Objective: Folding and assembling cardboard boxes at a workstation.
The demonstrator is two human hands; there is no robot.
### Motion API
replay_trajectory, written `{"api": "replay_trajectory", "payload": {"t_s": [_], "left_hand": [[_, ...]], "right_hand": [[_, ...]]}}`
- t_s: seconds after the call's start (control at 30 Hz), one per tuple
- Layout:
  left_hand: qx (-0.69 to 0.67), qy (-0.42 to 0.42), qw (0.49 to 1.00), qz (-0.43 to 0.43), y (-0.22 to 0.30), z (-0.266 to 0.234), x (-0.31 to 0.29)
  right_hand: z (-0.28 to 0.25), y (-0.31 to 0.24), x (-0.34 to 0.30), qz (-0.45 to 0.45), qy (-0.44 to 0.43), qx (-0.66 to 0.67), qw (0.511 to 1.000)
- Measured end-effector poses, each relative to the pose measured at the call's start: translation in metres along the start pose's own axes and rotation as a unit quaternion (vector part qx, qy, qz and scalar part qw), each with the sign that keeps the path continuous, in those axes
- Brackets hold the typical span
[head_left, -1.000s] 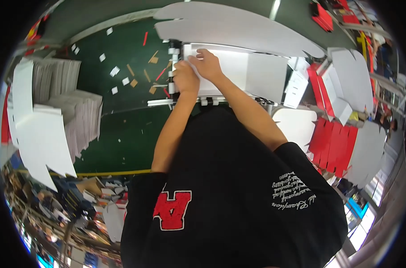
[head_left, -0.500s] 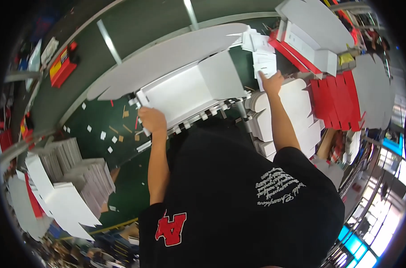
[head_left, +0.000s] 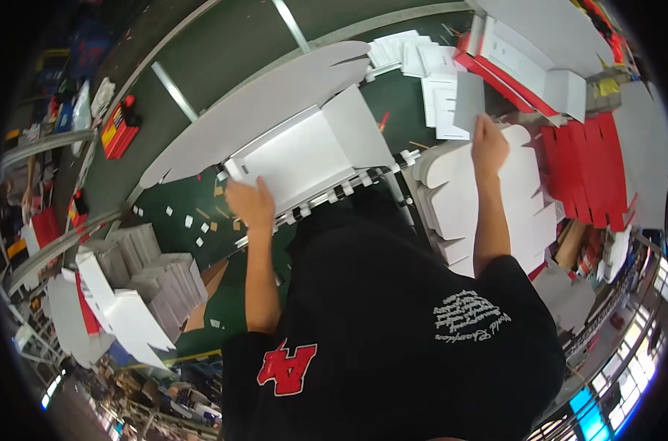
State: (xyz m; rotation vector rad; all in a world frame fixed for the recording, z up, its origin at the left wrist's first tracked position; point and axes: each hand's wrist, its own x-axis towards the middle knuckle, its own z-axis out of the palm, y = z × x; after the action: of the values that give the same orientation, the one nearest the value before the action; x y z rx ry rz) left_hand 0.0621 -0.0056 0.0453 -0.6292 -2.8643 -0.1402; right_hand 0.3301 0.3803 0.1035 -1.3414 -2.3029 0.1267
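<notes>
An open white carton [head_left: 297, 154], its large lid flap [head_left: 275, 95] folded back on the far side, lies at the near edge of the green work surface. My left hand [head_left: 251, 203] grips its near left corner, with the thumb at the inner side. Out to the right, my right hand [head_left: 490, 149] is closed on the lower edge of a thin greyish paper sheet [head_left: 469, 101], raised above several white printed leaflets [head_left: 438, 92]. Its fingertips are partly hidden, with finger and thumb pinched together.
A stack of white cut cardboard blanks [head_left: 495, 198] stands near my right arm, with red cardboard pieces [head_left: 587, 169] beyond. Bundled grey cardboard [head_left: 157, 272] sits at left. A rail with white rollers [head_left: 334, 192] runs along the carton's near side. Small scraps [head_left: 189, 220] litter the green surface.
My right hand has drawn back from the leaflets, lifting a sheet. My left hand stays at the carton's corner, thumb now more visible. The whole view has shifted a little.
</notes>
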Motion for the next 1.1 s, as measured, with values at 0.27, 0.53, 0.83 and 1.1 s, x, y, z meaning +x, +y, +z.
{"api": "replay_trajectory", "payload": {"t_s": [0.27,0.53,0.83,1.1], "left_hand": [[-0.746,-0.205,0.62,-0.13,0.12,-0.111,-0.002],[-0.079,0.048,0.993,-0.073,-0.008,-0.004,-0.002],[-0.239,-0.152,0.946,-0.16,-0.026,0.007,-0.001],[-0.187,-0.218,0.944,-0.165,-0.028,0.03,0.018]], "right_hand": [[-0.029,-0.177,-0.07,-0.368,-0.061,0.275,0.886],[0.011,-0.18,-0.115,-0.13,-0.116,0.224,0.959],[0.035,-0.12,-0.066,0.138,-0.382,0.34,0.848],[0.058,-0.114,-0.075,0.137,-0.346,0.292,0.881]]}}
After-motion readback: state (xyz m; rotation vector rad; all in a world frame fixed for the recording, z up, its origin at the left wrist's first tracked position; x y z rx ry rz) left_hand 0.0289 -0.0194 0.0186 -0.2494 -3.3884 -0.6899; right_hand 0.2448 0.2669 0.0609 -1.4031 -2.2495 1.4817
